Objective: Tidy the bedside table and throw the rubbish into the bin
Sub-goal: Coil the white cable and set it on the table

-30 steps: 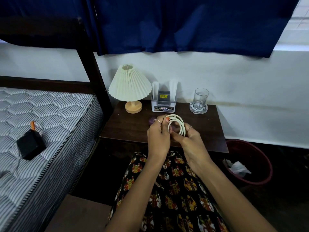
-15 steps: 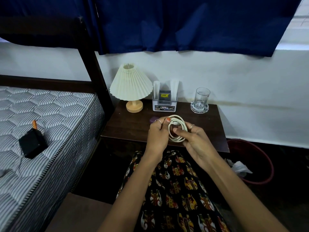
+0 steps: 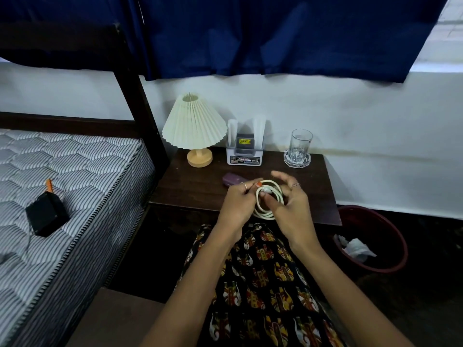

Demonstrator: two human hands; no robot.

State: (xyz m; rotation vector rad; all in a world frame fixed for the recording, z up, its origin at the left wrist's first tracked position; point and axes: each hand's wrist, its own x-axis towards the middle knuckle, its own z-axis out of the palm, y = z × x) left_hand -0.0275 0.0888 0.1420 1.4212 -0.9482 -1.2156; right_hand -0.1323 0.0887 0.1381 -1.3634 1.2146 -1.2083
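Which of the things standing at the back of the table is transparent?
The drinking glass on its coaster, rightmost; the lamp and organiser box are opaque.

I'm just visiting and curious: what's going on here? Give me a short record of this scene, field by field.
Activity: a person coils a white cable above the front edge of the bedside table
Left hand: grips the coil's left side
Right hand: pinches the coil, fingers partly spread
On table: pleated lamp, white organiser, empty glass on a coaster, small purple object
Bin: on the floor to the table's right, crumpled white rubbish inside
On mattress: black box
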